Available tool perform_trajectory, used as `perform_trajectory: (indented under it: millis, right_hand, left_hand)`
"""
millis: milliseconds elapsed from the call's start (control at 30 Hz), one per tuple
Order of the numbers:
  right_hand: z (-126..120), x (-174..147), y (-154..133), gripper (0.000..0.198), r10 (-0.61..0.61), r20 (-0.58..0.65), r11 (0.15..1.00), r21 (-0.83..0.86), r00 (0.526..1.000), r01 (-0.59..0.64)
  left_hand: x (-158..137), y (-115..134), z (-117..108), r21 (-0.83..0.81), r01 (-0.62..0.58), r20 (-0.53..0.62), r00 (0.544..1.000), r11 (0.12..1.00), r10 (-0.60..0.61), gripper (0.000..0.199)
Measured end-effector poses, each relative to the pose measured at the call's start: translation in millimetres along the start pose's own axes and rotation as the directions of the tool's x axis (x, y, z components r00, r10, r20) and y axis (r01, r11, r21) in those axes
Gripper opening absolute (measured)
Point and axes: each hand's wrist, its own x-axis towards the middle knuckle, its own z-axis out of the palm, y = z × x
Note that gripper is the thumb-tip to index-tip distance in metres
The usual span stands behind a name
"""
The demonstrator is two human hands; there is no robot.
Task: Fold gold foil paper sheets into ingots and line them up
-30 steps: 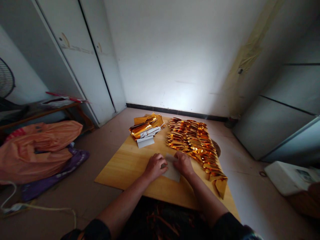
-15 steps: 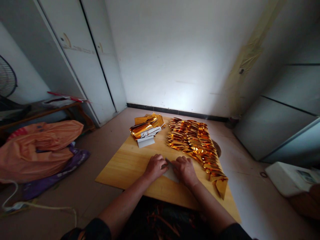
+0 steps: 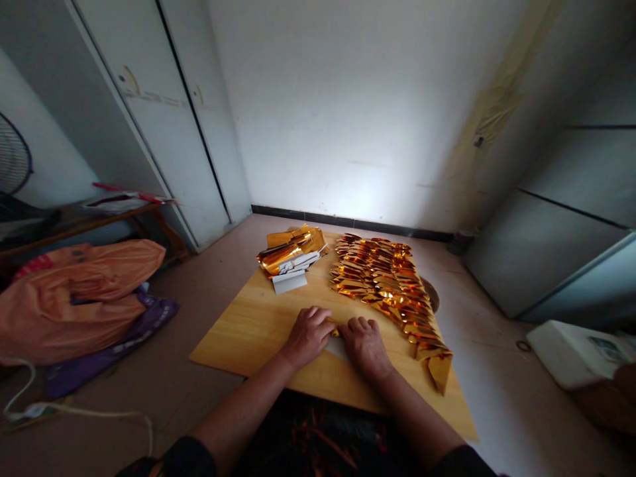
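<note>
From my distant place, I see a pale wooden counter on a tiled floor, before a white wall, with a cabinet at left. The sheet lies at the counter's near side, between my left hand and my right hand; the fingers of both grasp its folded, golden edge. The hands hide most of it. Folded gold pieces overlap at right, too dense for counting. The fan is cut off by the picture. Pale marks on the purple bag are illegible to me.
</note>
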Motion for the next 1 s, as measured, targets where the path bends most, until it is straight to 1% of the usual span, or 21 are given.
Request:
perform_trajectory:
  millis: [67, 200, 400, 533, 633, 733, 867, 1000]
  right_hand:
    - [-0.3, 0.6, -0.3, 0.017, -0.002, -0.001, 1.000, 0.004, 1.000, 0.002]
    - [-2.0, -1.9, -0.9, 0.015, -0.016, -0.019, 1.000, 0.019, 1.000, 0.016]
    - [1.1, -16.5, 1.6, 0.020, -0.038, -0.053, 0.998, 0.046, 0.998, 0.041]
    - [2.1, -25.4, 6.4, 0.024, -0.031, -0.047, 0.997, 0.063, 0.998, 0.034]
    - [-0.3, -29.8, 8.7, 0.023, -0.016, -0.033, 0.997, 0.072, 0.999, 0.018]
    - [-3.9, -34.6, 9.5, 0.022, -0.009, -0.033, 0.996, 0.084, 0.999, 0.012]
    - [-6.7, -42.9, 11.8, 0.022, -0.039, -0.058, 0.994, 0.102, 0.998, 0.045]
    - [-7.0, -48.8, 15.0, 0.024, -0.052, -0.080, 0.991, 0.119, 0.995, 0.061]
  left_hand:
    - [-0.4, 1.0, -0.6, 0.028, -0.014, 0.029, 0.999, 1.000, 0.014, 0.018]
    - [-0.5, 3.2, -2.2, 0.045, 0.010, 0.070, 0.997, 0.999, -0.013, 0.018]
    - [-0.4, 5.4, -4.4, 0.036, 0.032, 0.069, 0.997, 0.999, -0.035, 0.019]
    - [0.0, 6.4, -6.2, 0.039, 0.032, 0.084, 0.996, 0.999, -0.035, 0.020]
    - [-0.8, 7.0, -8.0, 0.043, 0.024, 0.097, 0.995, 0.999, -0.028, 0.022]
    - [-2.6, 7.4, -8.6, 0.042, 0.031, 0.085, 0.996, 0.999, -0.034, 0.026]
    - [-4.5, 7.9, -8.4, 0.041, 0.044, 0.081, 0.996, 0.998, -0.047, 0.032]
    - [-4.9, 8.9, -8.7, 0.036, 0.040, 0.088, 0.995, 0.999, -0.043, 0.028]
